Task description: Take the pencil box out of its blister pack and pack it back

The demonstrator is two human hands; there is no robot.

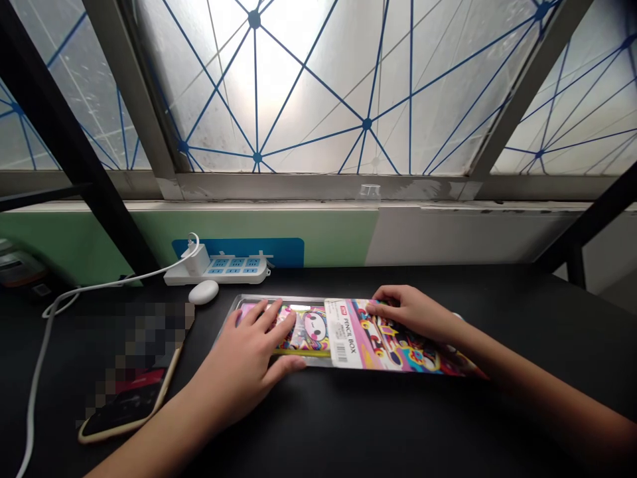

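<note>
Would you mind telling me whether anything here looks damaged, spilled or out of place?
The bottom of the window frame looks worn: pale, patchy marks show along it, where a clean one would look even. Nothing looks spilled on the desk, and the printed cover shows no clear damage.

A matte black flat tabletop (358, 431) bears a long flat pencil-box pack, clear plastic and brightly printed card (346, 335), at the middle. Far left of it are a white plastic power strip (239, 271) and, just nearer, a smooth white oval case (204, 292). A tan-edged dark phone (132, 405) and white cable (42, 372) lie left.
</note>
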